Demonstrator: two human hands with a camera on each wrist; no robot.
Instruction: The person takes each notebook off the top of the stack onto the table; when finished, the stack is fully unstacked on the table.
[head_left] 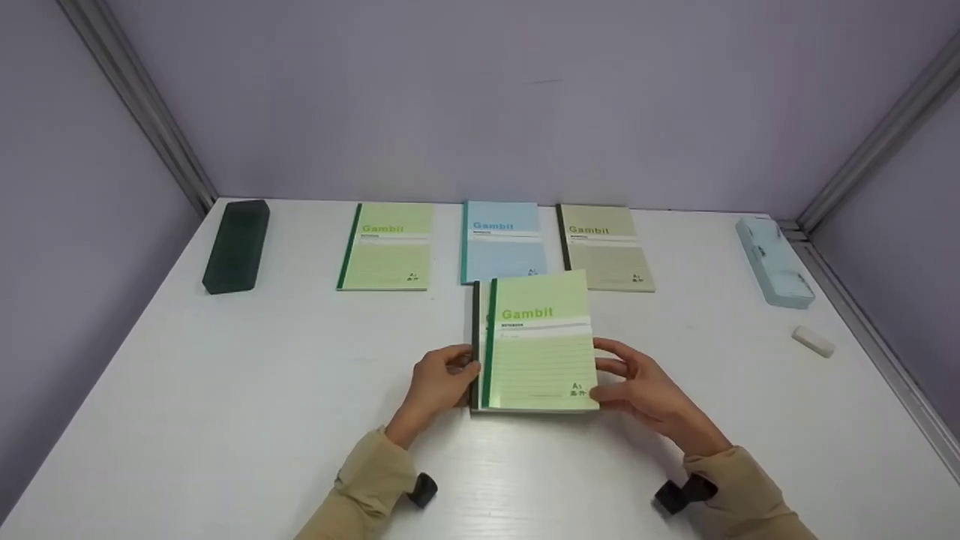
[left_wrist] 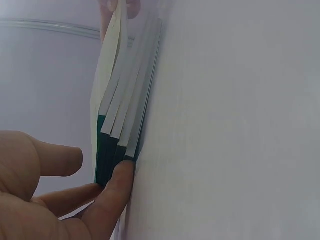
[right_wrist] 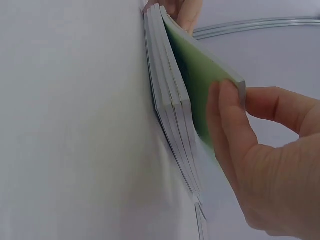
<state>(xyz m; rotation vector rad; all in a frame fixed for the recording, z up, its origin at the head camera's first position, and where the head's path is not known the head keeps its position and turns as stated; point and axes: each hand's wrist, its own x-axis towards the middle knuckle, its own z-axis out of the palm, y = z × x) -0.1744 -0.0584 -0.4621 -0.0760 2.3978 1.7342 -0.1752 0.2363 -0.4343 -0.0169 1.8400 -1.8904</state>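
A green notebook (head_left: 540,360) lies uppermost on a stack of several notebooks at the table's front middle, slightly askew. In the right wrist view its near edge (right_wrist: 220,72) is lifted off the stack (right_wrist: 170,95). My right hand (head_left: 645,390) pinches this raised edge between thumb and fingers. On the stack's left side, my left hand (head_left: 441,379) touches the spines (left_wrist: 107,155) with its fingertips, its thumb held apart from them. A notebook with a dark spine (head_left: 475,382) shows beneath at the left; the other covers under it are mostly hidden.
Behind the stack lie a green notebook (head_left: 390,259), a blue notebook (head_left: 502,251) and a tan notebook (head_left: 611,259) in a row. A dark green case (head_left: 237,247) is at far left. A pale blue pencil case (head_left: 776,262) and a white eraser (head_left: 813,341) are at right.
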